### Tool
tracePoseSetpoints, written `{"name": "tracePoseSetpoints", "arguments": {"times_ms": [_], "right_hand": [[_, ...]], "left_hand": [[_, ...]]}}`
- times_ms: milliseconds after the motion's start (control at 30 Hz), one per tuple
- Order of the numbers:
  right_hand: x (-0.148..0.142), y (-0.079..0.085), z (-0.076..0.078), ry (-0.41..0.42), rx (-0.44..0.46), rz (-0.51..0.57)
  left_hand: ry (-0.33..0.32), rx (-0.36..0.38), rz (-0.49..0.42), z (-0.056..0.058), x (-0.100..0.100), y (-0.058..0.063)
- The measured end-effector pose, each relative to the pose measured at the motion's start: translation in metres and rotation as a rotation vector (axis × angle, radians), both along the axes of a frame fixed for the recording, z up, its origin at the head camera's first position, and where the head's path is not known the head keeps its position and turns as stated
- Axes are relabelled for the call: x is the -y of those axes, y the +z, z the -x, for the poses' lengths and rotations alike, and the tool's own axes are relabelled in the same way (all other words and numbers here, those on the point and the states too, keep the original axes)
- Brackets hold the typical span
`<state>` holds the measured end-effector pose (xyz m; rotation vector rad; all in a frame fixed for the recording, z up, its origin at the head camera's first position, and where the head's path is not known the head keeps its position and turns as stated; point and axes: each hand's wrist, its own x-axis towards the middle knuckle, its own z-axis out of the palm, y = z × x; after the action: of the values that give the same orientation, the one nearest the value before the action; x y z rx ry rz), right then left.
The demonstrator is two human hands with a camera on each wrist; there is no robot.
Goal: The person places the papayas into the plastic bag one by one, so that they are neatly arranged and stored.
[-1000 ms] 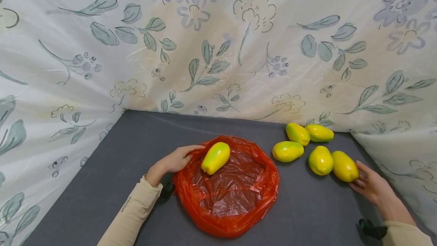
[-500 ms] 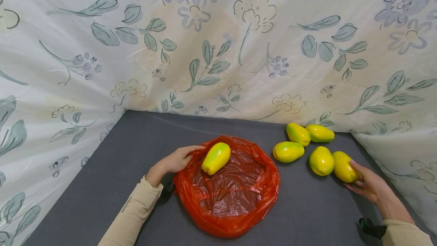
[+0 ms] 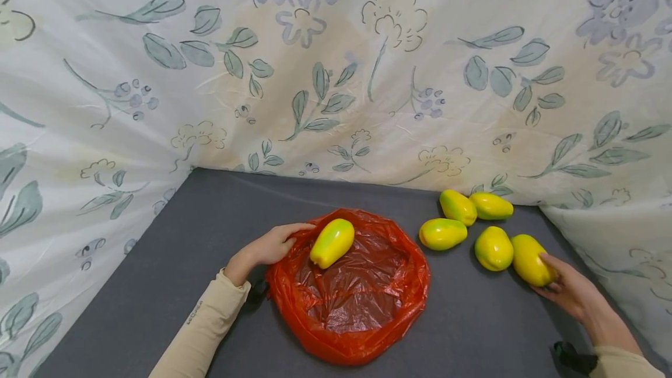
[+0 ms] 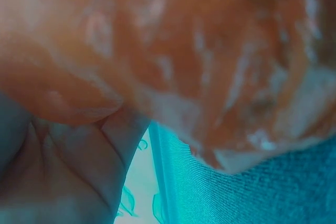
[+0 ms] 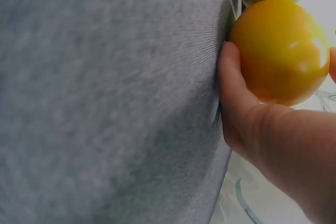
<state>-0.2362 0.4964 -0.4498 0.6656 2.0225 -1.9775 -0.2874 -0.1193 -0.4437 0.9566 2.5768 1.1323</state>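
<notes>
At the right of the head view my right hand (image 3: 573,291) grips a yellow papaya (image 3: 530,258) by its near end. In the right wrist view the thumb (image 5: 236,80) lies low along the table side of that fruit. My left hand (image 3: 270,245) holds the left rim of a red plastic bag (image 3: 362,340), fingers over the edge. The bag lies spread in a round shape with its mouth wide. Inside, near the left hand, rests a yellow-green papaya (image 3: 332,242). The left wrist view is mostly filled by blurred bag film (image 4: 173,40).
Just left of the held fruit lies another papaya (image 3: 494,249). Farther back are more papayas: one on its side (image 3: 443,234), one tilted (image 3: 458,207) and one by the curtain (image 3: 491,206). A floral curtain (image 3: 315,74) borders the dark grey table (image 3: 220,209) at back and sides.
My right fingers have closed farther around the near papaya, which has tilted and shifted slightly toward me. The left hand, bag and fruit inside it stay put.
</notes>
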Motion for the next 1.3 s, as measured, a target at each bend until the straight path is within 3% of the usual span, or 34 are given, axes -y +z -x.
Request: {"name": "tracePoseSetpoints", "arguments": {"times_ms": [133,267,667,867,1067,1300], "right_hand": [[-0.001,-0.003,-0.002,-0.001,-0.022,-0.035],[-0.004,-0.006,-0.004,-0.092,-0.034,-0.034],[-0.009,0.006,-0.011,-0.235,-0.153,0.167],[-0.004,0.017,-0.013,-0.197,-0.224,0.205],[-0.003,0.015,-0.011,-0.165,-0.264,0.201],[0.021,0.022,-0.013,-0.158,-0.305,0.230]], "left_hand": [[0.005,0.014,0.000,0.000,0.000,0.000],[0.008,0.029,-0.004,0.000,0.000,0.001],[0.011,0.016,0.003,-0.001,0.000,0.003],[0.007,0.024,-0.008,0.000,0.001,0.002],[0.010,0.003,-0.002,0.001,0.002,0.002],[0.009,0.009,-0.006,0.000,0.002,0.003]]}}
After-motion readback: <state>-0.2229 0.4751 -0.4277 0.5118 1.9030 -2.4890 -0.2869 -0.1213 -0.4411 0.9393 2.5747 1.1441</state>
